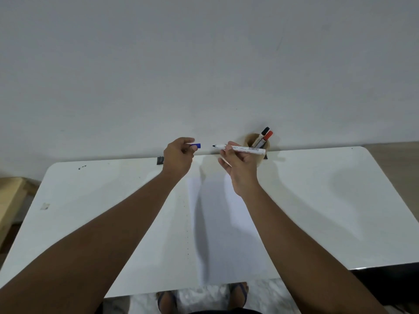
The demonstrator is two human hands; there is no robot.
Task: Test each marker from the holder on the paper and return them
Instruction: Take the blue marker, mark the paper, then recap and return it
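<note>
My right hand (pixel 240 164) grips the uncapped marker (pixel 240 148), tip pointing left, just above centre frame. My left hand (pixel 179 157) pinches its blue cap (pixel 196 145). The paper (pixel 226 223) lies below on the tabletop (pixel 328 200). The holder (pixel 257 143) with two markers stands close behind my right hand; a careless swing could topple it, or the bare tip could smear my left fingers.

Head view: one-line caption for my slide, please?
Left hand holds the blue cap, right hand the uncapped marker above the paper, near the holder.
</note>
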